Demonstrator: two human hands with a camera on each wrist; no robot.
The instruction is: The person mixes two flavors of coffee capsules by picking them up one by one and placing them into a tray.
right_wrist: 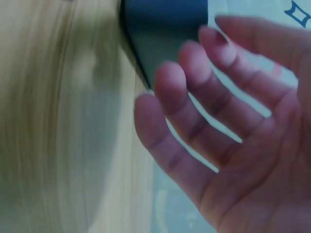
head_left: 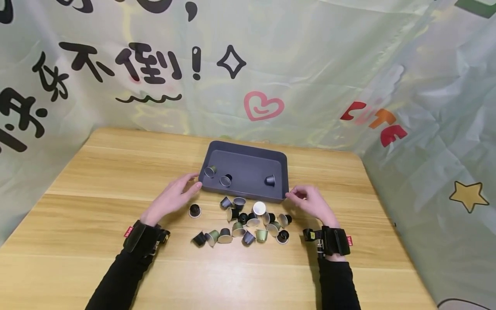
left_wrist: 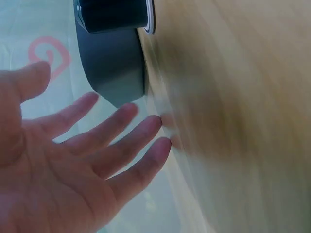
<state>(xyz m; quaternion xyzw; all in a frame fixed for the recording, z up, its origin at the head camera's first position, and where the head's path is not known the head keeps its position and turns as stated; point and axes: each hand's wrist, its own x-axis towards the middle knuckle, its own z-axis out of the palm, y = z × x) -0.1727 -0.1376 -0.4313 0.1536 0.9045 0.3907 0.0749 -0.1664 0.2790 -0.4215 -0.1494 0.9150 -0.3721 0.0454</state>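
Tray [head_left: 253,161], head view: twelve o'clock of the loose capsules [head_left: 261,235], three more inside.
Left hand [head_left: 174,197], head view: at the tray's eight o'clock.
Right hand [head_left: 313,203], head view: at its four o'clock.
Left wrist view: hand released, fingers fanned.
Right wrist view: hand released, fingers loosely bent.

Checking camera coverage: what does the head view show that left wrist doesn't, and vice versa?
Only head: the right hand, the tray interior with three capsules in it, the spread of loose capsules in front of it, and the yellow star on the backdrop.

Only left wrist: the palm of the left hand.

Both: the left hand, the tray's outside, at least one dark capsule (cropped in left wrist), the wooden table and the pink heart.
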